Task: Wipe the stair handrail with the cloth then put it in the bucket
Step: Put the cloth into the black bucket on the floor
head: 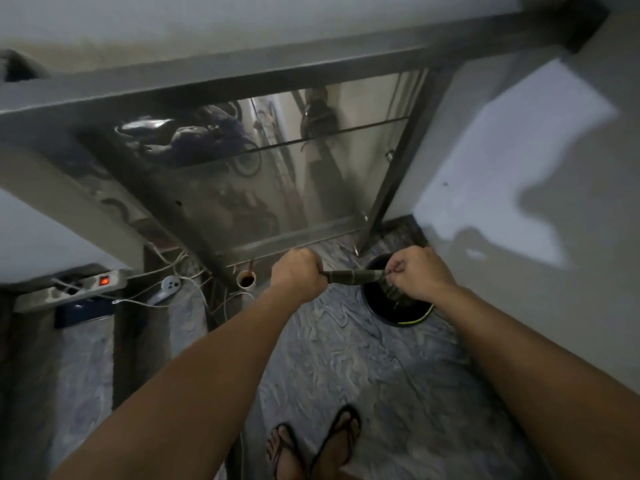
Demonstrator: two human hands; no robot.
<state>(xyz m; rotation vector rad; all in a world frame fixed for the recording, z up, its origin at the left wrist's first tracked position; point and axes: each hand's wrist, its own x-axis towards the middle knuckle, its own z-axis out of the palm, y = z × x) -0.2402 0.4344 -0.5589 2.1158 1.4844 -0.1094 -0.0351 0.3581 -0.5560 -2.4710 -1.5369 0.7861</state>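
A dark striped cloth (353, 276), twisted into a tight roll, is stretched between both hands. My left hand (298, 275) grips its left end in a fist. My right hand (420, 277) grips the right end, where a loose tail hangs down. The cloth is held over a black bucket (412, 315) standing on the marbled floor next to the right wall. The grey metal handrail (263, 76) runs across the top of the view, above a glass panel (277, 174) with a metal frame.
A white wall (519, 202) closes in the right side. At left are a power strip (79, 287) with a red switch and tangled white cables (180, 282). A small cup (246, 279) stands at the panel's foot. My sandalled feet (315, 445) are near the bottom edge.
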